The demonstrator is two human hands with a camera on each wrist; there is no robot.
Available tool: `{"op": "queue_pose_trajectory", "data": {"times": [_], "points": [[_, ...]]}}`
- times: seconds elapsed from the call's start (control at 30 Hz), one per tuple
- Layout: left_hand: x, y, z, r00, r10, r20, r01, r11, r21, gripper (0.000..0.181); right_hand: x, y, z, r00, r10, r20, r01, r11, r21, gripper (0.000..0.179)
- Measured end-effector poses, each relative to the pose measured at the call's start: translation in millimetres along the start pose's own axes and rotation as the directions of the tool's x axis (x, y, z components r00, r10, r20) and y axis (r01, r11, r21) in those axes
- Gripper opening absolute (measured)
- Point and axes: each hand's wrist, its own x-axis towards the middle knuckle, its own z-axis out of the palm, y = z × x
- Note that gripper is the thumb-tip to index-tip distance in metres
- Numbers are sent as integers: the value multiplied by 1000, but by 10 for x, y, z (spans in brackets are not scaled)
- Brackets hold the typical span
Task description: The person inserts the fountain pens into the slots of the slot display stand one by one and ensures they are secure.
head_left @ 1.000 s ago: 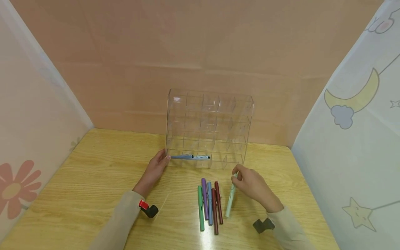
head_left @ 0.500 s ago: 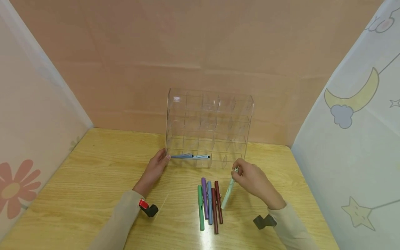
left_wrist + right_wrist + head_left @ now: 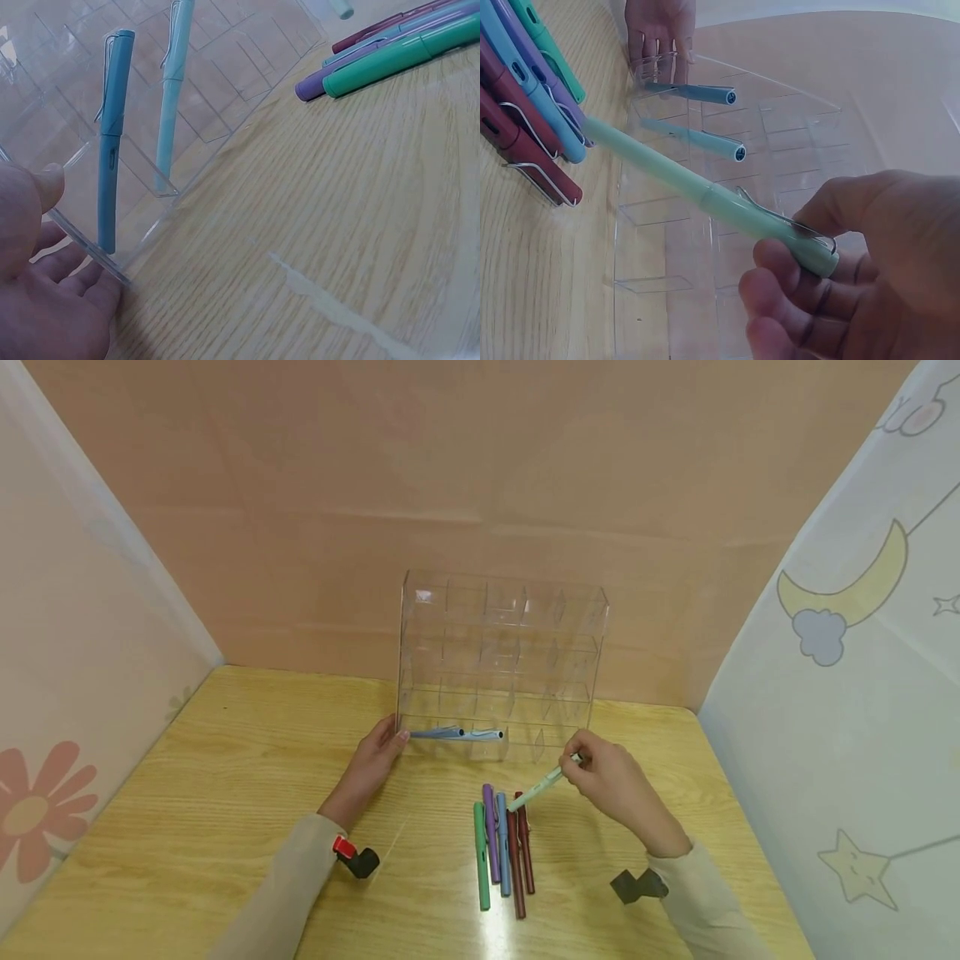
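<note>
My right hand (image 3: pixel 613 783) pinches a pale green pen (image 3: pixel 671 176) by its clipped cap, between thumb and fingers. The pen slants in front of the clear compartmented rack (image 3: pixel 401 652), its free end pointing toward the loose pens. At the rack's lower left corner, my left hand (image 3: pixel 371 766) grips the side panel, thumb in front and fingers behind. A blue pen (image 3: pixel 112 142) and a light blue pen (image 3: pixel 172 97) stand in neighbouring compartments of the bottom row, caps up.
Several capped pens lie side by side before the rack: green (image 3: pixel 482 860), purple (image 3: pixel 491 839), blue (image 3: pixel 504 847) and dark red (image 3: pixel 517 877). A peach backdrop (image 3: pixel 480 477) rises behind the rack, and patterned side panels (image 3: pixel 847 735) flank the wooden table (image 3: pixel 225 802).
My right hand has moved slightly up toward the rack. The pale green pen has swung from steeply slanted to flatter, its free end rising leftward. My left hand has stayed on the rack.
</note>
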Motion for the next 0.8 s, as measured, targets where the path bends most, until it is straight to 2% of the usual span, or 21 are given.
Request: {"op": "queue_pose_trajectory", "data": {"times": [0.33, 0.8], "points": [[21, -2, -20, 1000, 7, -1, -7, 1000, 13, 67, 36, -37, -63, 998, 5, -67, -1, 998, 57, 13], [23, -7, 4, 1000, 24, -12, -24, 1000, 18, 65, 85, -65, -96, 992, 2, -130, 8, 997, 81, 21]]}}
